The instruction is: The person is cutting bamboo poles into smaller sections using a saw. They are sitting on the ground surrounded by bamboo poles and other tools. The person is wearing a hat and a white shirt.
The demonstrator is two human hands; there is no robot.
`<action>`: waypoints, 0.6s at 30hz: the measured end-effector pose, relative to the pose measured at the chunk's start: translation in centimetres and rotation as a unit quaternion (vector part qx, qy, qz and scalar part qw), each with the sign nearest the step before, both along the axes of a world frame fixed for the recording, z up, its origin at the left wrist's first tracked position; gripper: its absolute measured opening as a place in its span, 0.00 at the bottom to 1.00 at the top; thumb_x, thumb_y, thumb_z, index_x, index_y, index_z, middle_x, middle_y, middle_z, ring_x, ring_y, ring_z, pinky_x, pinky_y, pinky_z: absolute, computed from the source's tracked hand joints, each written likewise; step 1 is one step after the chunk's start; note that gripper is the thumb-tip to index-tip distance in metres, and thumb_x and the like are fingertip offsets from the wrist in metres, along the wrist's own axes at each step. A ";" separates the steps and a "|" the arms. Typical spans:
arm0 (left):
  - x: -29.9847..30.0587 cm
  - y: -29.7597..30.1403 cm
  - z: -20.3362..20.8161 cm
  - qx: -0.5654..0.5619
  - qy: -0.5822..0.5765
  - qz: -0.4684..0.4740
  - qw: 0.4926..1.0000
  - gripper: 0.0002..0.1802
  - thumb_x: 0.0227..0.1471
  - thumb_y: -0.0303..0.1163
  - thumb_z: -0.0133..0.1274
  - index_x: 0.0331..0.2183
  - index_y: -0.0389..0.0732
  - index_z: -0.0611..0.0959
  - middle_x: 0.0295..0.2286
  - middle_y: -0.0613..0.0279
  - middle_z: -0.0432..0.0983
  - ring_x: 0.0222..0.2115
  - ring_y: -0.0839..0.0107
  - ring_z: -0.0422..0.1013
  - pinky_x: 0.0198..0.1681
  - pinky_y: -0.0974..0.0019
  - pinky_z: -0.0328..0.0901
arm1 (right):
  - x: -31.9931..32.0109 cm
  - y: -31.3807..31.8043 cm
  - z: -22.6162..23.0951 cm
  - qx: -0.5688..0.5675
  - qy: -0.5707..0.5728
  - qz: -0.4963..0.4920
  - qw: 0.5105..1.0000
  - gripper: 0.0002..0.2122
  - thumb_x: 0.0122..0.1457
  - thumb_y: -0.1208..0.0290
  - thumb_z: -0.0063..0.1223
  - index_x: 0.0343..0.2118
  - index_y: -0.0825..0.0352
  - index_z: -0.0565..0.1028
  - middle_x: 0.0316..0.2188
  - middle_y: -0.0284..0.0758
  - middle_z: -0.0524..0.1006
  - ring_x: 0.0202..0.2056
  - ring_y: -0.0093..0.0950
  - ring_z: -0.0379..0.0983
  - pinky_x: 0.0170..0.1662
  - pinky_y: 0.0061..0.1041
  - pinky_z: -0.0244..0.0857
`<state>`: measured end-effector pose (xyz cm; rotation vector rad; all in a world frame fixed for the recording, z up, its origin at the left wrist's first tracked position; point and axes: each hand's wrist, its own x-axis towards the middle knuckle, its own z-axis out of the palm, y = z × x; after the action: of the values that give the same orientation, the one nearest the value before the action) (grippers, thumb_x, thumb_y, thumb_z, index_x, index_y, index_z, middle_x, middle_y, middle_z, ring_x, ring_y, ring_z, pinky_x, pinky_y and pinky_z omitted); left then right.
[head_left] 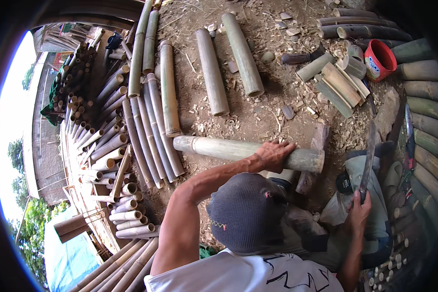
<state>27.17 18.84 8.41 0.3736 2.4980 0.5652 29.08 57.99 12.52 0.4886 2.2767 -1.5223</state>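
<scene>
A thick, pale green bamboo section (219, 148) lies crosswise in the middle of the head view. My left hand (276, 155) rests over it near its right end, fingers bent round the top. That end lies across a rough wooden block (320, 138) on the ground. On the right, my right hand (359, 212) grips the handle of a machete (369, 158). Its long, dark blade points up and away, apart from the bamboo. The underside of the bamboo section and part of the block are hidden.
Two bamboo sections (211, 73) lie beyond on the chip-strewn dirt. Split bamboo pieces (340, 85) and a red bucket (378, 61) are at the far right. Long poles (153, 131) and stacked bamboo (109, 146) line the left. A dark knit cap (246, 214) blocks the lower middle.
</scene>
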 end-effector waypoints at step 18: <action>1.6 0.2 -3.2 -0.018 0.043 -0.004 0.999 0.45 0.32 0.36 0.66 0.56 0.46 0.69 0.43 0.55 0.74 0.45 0.52 0.73 0.48 0.51 0.69 | -6.0 -7.6 -3.0 0.240 0.060 0.376 0.893 0.15 0.64 0.61 0.53 0.40 0.69 0.67 0.35 0.49 0.76 0.38 0.52 0.75 0.40 0.47 0.68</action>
<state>28.79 19.04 5.18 0.4014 2.5851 0.5093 23.07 50.39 9.55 -0.3711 2.4873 -0.6211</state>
